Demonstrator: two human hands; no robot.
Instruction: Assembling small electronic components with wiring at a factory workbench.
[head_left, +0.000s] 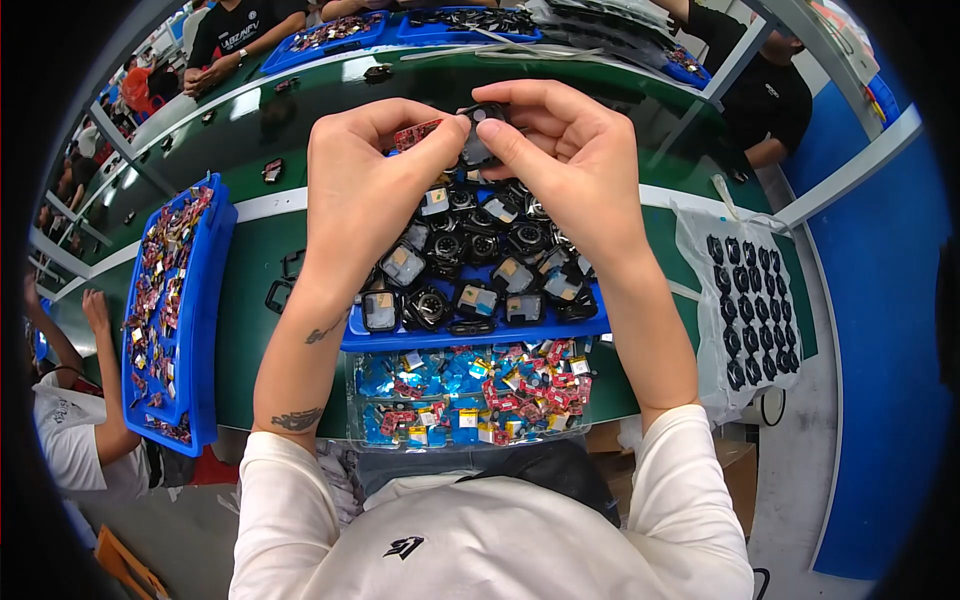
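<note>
Both my hands are raised and close together above a blue tray [475, 341] heaped with black smartwatch cases [478, 298]. Fingers and thumb of my right hand [580, 170] are closed round one black watch case [478, 150], its pale inner side partly showing. My left hand [370, 165] is closed too, with a small red circuit board [416, 134] between its fingers. The left thumb and fingertip meet the edge of the watch case. Whether the board is joined to the case is hidden by the fingers.
Nearest my body lies a clear tray [470, 443] of red boards, small batteries and blue film. A long blue bin [213, 330] of boards stands left. Black parts in rows [752, 310] lie on white sheeting at right. A metal frame [850, 170] rises there; other people sit around.
</note>
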